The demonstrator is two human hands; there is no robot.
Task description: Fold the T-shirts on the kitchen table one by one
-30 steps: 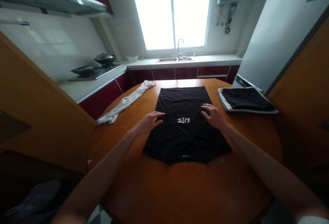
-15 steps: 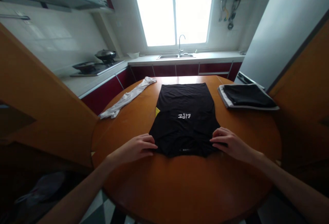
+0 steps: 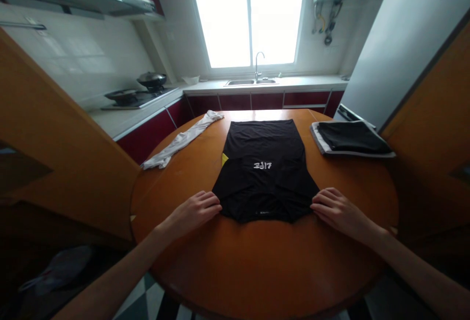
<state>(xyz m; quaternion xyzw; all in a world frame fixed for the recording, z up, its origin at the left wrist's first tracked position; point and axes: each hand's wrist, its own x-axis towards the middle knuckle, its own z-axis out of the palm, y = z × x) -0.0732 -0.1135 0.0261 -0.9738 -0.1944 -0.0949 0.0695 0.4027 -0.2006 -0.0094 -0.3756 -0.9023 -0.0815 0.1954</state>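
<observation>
A black T-shirt (image 3: 265,169) with small white lettering is lying flat, sleeves folded in, mid-way across the round wooden table (image 3: 264,261), while the left hand (image 3: 196,209) and right hand (image 3: 336,209) are resting well apart, fingertips touching its near corners.

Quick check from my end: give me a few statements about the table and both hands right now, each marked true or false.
1. Both hands are at the near corners of the black shirt. True: the left hand is at its left corner, the right hand at its right.
2. The shirt's white lettering faces up. True.
3. The white cloth lies right of the shirt. False: it lies to the left, by the table edge.
4. The folded stack is under the left hand. False: it sits far right, untouched.
5. The shirt hangs off the table. False: it lies flat on it.
</observation>
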